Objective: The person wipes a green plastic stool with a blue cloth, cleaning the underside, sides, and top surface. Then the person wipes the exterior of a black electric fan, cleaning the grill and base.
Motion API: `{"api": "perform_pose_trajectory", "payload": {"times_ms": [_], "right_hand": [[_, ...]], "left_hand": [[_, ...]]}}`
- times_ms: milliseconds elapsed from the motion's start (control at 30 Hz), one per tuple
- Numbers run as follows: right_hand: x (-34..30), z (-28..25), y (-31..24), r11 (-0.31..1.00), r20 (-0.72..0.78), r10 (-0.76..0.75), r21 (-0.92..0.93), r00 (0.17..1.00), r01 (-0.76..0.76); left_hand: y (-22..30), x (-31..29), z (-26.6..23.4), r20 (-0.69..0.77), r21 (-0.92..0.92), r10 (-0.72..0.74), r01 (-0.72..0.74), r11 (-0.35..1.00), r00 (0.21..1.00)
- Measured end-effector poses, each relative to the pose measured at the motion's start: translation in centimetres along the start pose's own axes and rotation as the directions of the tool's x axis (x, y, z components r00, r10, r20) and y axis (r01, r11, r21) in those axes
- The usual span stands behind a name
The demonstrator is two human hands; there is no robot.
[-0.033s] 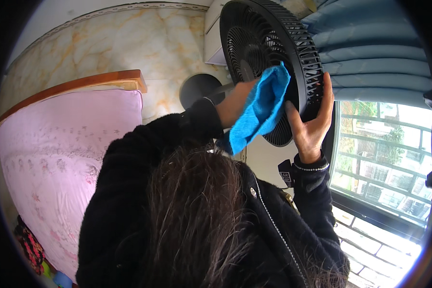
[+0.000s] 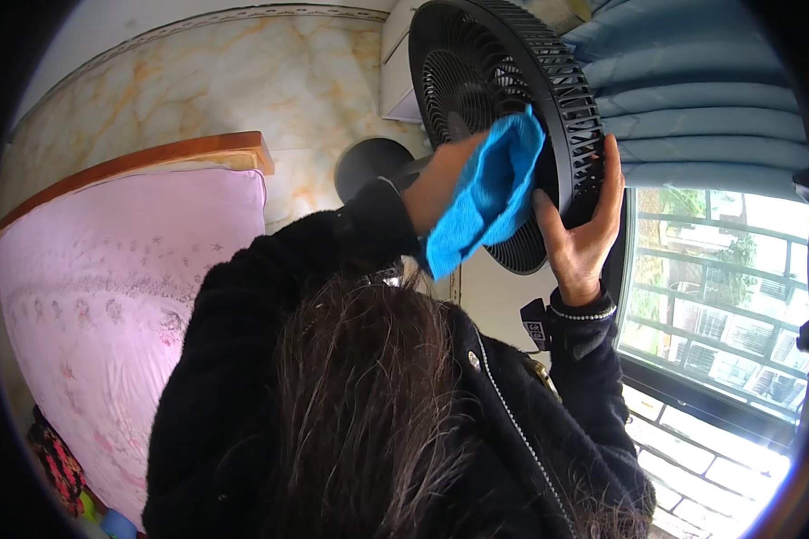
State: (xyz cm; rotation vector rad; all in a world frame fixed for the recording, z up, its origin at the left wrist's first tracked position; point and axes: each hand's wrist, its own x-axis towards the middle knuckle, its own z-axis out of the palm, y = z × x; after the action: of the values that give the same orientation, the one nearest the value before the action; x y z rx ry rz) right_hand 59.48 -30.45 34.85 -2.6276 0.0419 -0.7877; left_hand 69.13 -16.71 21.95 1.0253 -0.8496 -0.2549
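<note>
A bright blue cloth point(image 2: 485, 193) is in my left hand point(image 2: 442, 180) and lies against the fan. Its folds hide most of that hand's fingers. The black fan point(image 2: 458, 90) has a round head with a ribbed grille, tilted at the upper middle of the view. Around the near right part of its rim my right hand point(image 2: 584, 229) is closed, with the thumb on the grille side and the fingers along the outer edge. A dark round base point(image 2: 373, 166) shows to the left of the fan head, joined to a stem partly hidden by my left arm.
A bed with a pink flowered sheet point(image 2: 126, 269) and a wooden edge board point(image 2: 180, 154) stands on the left. Marbled tiles point(image 2: 243, 81) cover the floor. To the right are a blue curtain point(image 2: 701, 117) and a bright barred window point(image 2: 719, 278). My long hair hangs across the lower middle.
My left hand and the blue cloth have shifted slightly upward over the fan's grille. My right hand keeps its place on the rim.
</note>
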Motion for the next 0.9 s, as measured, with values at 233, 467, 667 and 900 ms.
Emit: {"api": "perform_pose_trajectory", "payload": {"times_ms": [233,467,667,900], "right_hand": [[-0.4,-0.1,0.0,1.0,0.011,-0.01,-0.02,1.0,0.01],[-0.5,0.1,-0.1,0.999,0.013,-0.017,-0.049,1.0,0.018],[-0.8,0.1,0.3,0.997,-0.022,0.032,-0.069,0.999,-0.033],[-0.2,0.3,0.6,0.998,-0.022,0.001,-0.068,1.0,-0.002]], "left_hand": [[-0.8,7.3,-7.1,-0.451,0.456,0.185,0.047,0.889,0.873],[-2.3,11.4,-6.7,-0.724,-0.004,0.152,-0.224,0.975,0.673],[-3.8,7.5,-1.7,-0.578,0.447,0.476,-0.231,0.864,0.663],[-2.7,-0.8,2.8,-0.121,0.319,0.292,-0.241,0.917,0.949]]}}
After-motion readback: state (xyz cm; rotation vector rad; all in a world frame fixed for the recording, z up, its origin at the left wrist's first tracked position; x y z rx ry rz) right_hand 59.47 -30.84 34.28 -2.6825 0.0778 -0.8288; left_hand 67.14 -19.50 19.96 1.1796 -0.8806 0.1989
